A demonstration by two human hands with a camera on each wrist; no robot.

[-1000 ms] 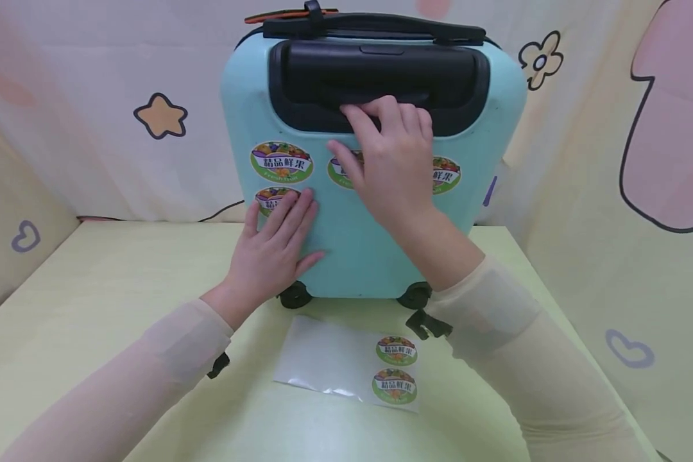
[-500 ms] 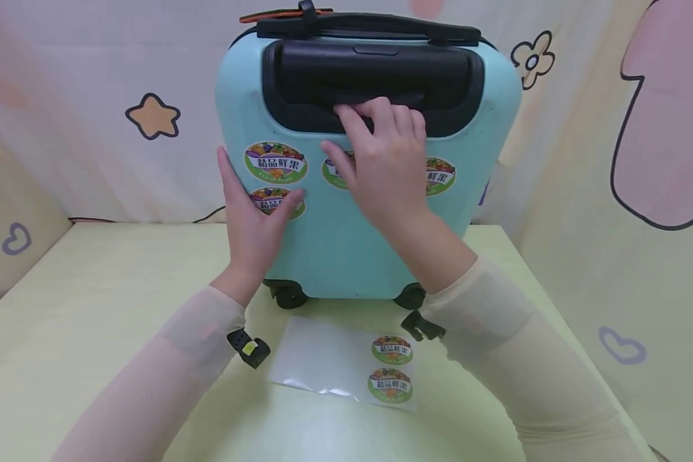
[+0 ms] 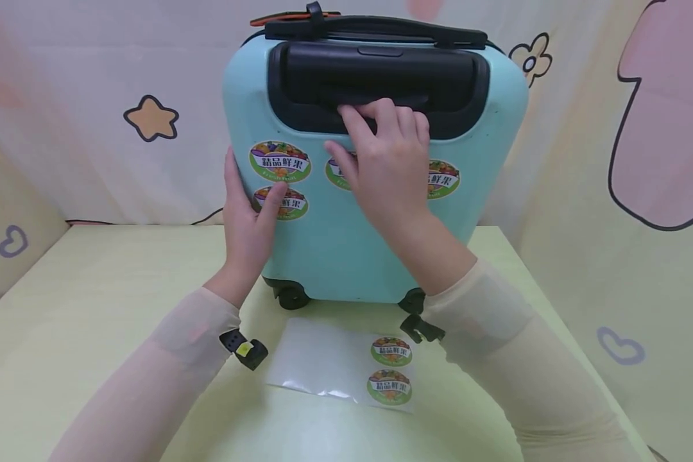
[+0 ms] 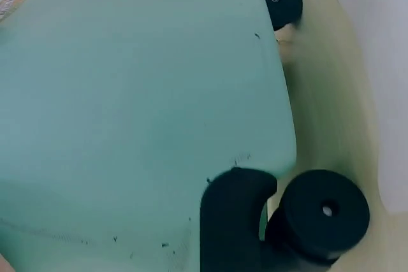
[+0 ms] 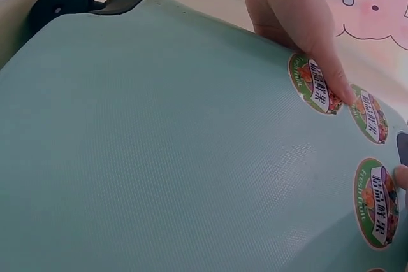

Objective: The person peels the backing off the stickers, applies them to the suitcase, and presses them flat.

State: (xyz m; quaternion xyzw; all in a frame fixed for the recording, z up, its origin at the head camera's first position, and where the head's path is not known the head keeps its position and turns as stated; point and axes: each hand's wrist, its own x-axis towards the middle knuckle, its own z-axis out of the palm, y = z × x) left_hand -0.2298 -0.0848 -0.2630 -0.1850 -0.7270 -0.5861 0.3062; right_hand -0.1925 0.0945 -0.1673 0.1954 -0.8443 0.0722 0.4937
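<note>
A light blue suitcase (image 3: 335, 256) stands upright on the table. On its left edge my left hand (image 3: 247, 228) holds it, thumb across the front over the lower sticker (image 3: 293, 206), fingers along the side. An upper-left fruit sticker (image 3: 280, 162) sits just above that thumb. With its fingers curled into the black handle recess (image 3: 381, 77), my right hand (image 3: 389, 167) grips the suitcase near the top. It partly covers a middle sticker (image 3: 336, 173) and a right sticker (image 3: 444, 179). The right wrist view shows the left thumb touching the suitcase between two stickers.
A white backing sheet (image 3: 317, 356) with two oval fruit stickers (image 3: 391, 351) lies before the suitcase. Black wheels (image 3: 291, 296) touch or nearly touch the pale table (image 3: 121, 308). A patterned cloth (image 3: 92, 83) hangs close behind, and a black carry handle (image 3: 381, 27) tops the suitcase.
My left hand has gone from lying flat over the lower-left sticker to holding the suitcase's left edge, uncovering much of that sticker. The right hand keeps its grip at the recess.
</note>
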